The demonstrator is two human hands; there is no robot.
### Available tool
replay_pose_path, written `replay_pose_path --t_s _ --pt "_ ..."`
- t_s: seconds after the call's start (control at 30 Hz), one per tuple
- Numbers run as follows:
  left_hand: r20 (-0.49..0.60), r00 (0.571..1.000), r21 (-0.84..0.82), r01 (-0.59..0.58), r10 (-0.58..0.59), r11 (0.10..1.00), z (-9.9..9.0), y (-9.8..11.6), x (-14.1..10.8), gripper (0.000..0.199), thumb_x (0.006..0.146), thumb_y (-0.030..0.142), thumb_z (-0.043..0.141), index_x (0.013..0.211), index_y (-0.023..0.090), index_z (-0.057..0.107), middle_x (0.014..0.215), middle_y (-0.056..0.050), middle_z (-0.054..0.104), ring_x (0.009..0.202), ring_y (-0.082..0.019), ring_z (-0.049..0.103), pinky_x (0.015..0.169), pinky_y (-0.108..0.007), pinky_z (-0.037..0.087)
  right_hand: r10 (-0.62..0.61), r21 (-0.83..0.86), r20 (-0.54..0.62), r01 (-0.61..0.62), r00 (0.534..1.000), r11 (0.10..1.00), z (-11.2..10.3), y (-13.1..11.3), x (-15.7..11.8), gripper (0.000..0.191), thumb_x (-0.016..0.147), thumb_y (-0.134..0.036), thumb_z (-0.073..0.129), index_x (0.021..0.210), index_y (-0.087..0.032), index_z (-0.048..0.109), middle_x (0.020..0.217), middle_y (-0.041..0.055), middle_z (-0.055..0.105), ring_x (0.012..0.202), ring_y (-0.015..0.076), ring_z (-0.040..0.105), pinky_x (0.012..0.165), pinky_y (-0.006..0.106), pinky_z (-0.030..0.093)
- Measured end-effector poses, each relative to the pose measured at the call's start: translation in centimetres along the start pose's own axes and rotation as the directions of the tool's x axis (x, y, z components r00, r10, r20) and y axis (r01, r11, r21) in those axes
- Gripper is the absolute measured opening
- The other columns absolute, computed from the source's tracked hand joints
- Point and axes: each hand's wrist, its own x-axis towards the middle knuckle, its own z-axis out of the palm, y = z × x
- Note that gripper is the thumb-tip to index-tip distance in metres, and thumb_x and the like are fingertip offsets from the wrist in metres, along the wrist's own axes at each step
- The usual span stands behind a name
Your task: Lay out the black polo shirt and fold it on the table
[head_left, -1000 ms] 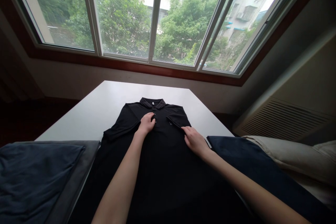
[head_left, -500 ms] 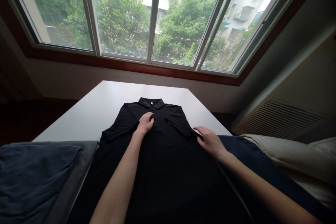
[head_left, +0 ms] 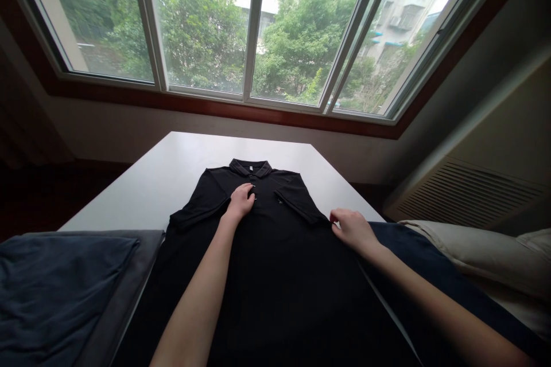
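Note:
A black polo shirt (head_left: 275, 275) lies spread on a white table (head_left: 129, 183), its collar toward the window and its short sleeves folded inward. My left hand (head_left: 241, 200) rests on the chest beside the button placket, fingers apart and flat on the cloth. At the shirt's right edge, just past the sleeve, my right hand (head_left: 349, 228) has its thumb and fingertips pinched together on the black fabric.
Folded dark blue and grey cloths (head_left: 55, 292) lie at the left. On the right are a navy cloth (head_left: 396, 241) and a beige cushion or cloth (head_left: 465, 246). A window (head_left: 206, 40) and wall stand beyond the table, with a vented panel (head_left: 469, 192) at the right.
My right hand has moved slightly right and its fingers have closed on the shirt's edge. My left hand stays at the same place on the chest.

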Motion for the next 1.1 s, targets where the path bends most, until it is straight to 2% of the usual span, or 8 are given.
replay_pose_path --t_s 0.13,0.2,0.3,0.53,0.73,0.83,0.93,1.1 --pt "0.001 1.000 -0.002 -0.002 0.002 1.000 0.0 0.1 0.0 0.036 0.086 0.014 0.056 0.121 0.009 0.063 0.132 -0.014 0.058 0.124 -0.024 0.053 0.111 -0.035 0.038 -0.013 0.226 0.092 -0.008 0.996 0.974 -1.1 1.0 2.7 0.030 0.072 -0.013 0.053 0.099 -0.017 0.066 0.104 0.0075 0.068 0.098 0.0235 0.062 0.083 0.031 0.045" --pt "0.003 1.000 -0.002 -0.001 0.001 1.000 -0.1 0.1 0.0 0.036 0.086 0.014 0.056 0.121 0.008 0.063 0.132 -0.015 0.058 0.124 -0.024 0.053 0.111 -0.035 0.037 -0.011 0.348 0.084 -0.019 0.996 0.937 -1.5 1.2 4.6 0.033 0.073 -0.014 0.053 0.104 -0.016 0.067 0.110 0.0082 0.067 0.103 0.0230 0.061 0.087 0.029 0.046" --pt "0.005 1.000 -0.005 0.000 0.000 1.000 -0.1 0.1 0.0 0.037 0.086 0.014 0.056 0.121 0.006 0.062 0.132 -0.016 0.057 0.125 -0.025 0.053 0.111 -0.036 0.037 0.001 0.424 0.065 -0.029 0.998 0.905 -1.3 0.7 7.4 0.034 0.076 -0.012 0.051 0.106 -0.015 0.068 0.111 0.0076 0.068 0.103 0.0203 0.062 0.087 0.026 0.048" --pt "-0.008 1.000 -0.008 0.002 -0.002 1.000 -0.1 0.2 -0.1 0.036 0.085 0.013 0.056 0.120 0.010 0.063 0.132 -0.014 0.058 0.123 -0.024 0.054 0.110 -0.035 0.038 0.056 0.355 0.032 -0.064 0.998 0.933 1.5 -1.3 12.7 0.032 0.085 -0.008 0.044 0.104 -0.016 0.069 0.109 0.0056 0.070 0.101 0.0183 0.064 0.091 0.026 0.047" --pt "-0.008 1.000 -0.004 0.009 -0.009 1.000 -0.1 0.4 0.0 0.036 0.086 0.014 0.056 0.121 0.008 0.063 0.131 -0.015 0.059 0.124 -0.023 0.053 0.111 -0.034 0.037 0.134 0.265 0.039 -0.140 0.990 0.954 4.6 -2.0 15.6 0.037 0.091 -0.014 0.039 0.119 -0.017 0.064 0.124 0.0087 0.063 0.112 0.0238 0.060 0.097 0.034 0.046" --pt "-0.011 1.000 -0.003 0.013 -0.013 1.000 -0.2 0.4 0.0 0.036 0.086 0.013 0.056 0.121 0.008 0.063 0.131 -0.014 0.059 0.123 -0.023 0.053 0.111 -0.033 0.037 0.165 0.230 0.073 -0.177 0.984 0.957 6.5 -2.2 16.2 0.042 0.094 -0.018 0.036 0.131 -0.013 0.055 0.137 0.0110 0.054 0.125 0.0249 0.052 0.106 0.035 0.040" --pt "-0.011 1.000 -0.005 0.026 -0.026 1.000 -0.2 0.6 0.0 0.036 0.086 0.014 0.056 0.121 0.009 0.063 0.130 -0.013 0.059 0.122 -0.023 0.053 0.110 -0.035 0.038 0.185 0.200 0.091 -0.200 0.978 0.959 8.1 -2.3 16.6 0.049 0.098 -0.025 0.030 0.143 -0.010 0.041 0.151 0.0113 0.037 0.138 0.0233 0.035 0.114 0.037 0.029" --pt "-0.004 0.999 0.009 0.054 -0.054 0.999 -0.2 0.8 -0.1 0.036 0.086 0.014 0.055 0.121 0.012 0.063 0.132 -0.012 0.058 0.123 -0.023 0.052 0.109 -0.037 0.038 0.216 0.168 0.105 -0.232 0.971 0.958 9.2 -2.3 16.9 0.057 0.100 -0.041 0.023 0.151 -0.015 0.027 0.156 0.0073 0.026 0.143 0.0219 0.023 0.118 0.044 0.018"
